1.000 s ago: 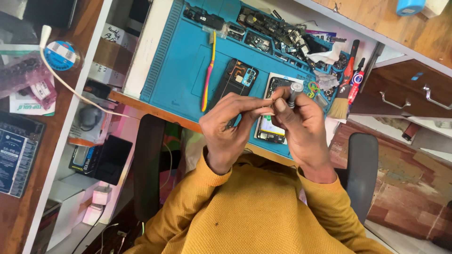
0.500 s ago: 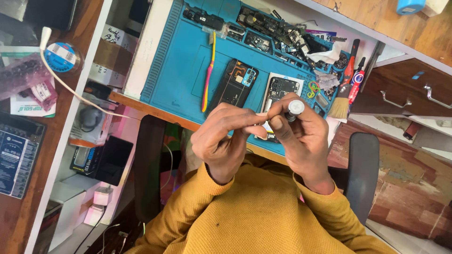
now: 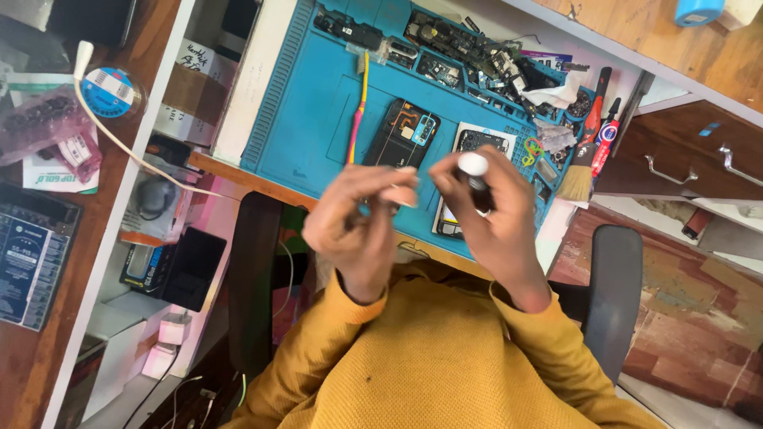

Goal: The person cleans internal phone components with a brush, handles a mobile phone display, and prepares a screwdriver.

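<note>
Right hand [image 3: 493, 210] around a white-capped tool [image 3: 474, 176], seemingly gripped.

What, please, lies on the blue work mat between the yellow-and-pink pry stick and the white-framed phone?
In the head view, an opened black phone with its back removed lies between the yellow-and-pink pry stick and the white-framed phone, on the blue work mat.

A white workbench [image 3: 238, 103] carries a blue mat [image 3: 318, 119]; beside it stand a wooden drawer unit [image 3: 683, 171] with metal handles, a grey chair [image 3: 616, 294], and patchy reddish floor [image 3: 699, 334] in daylight
</note>
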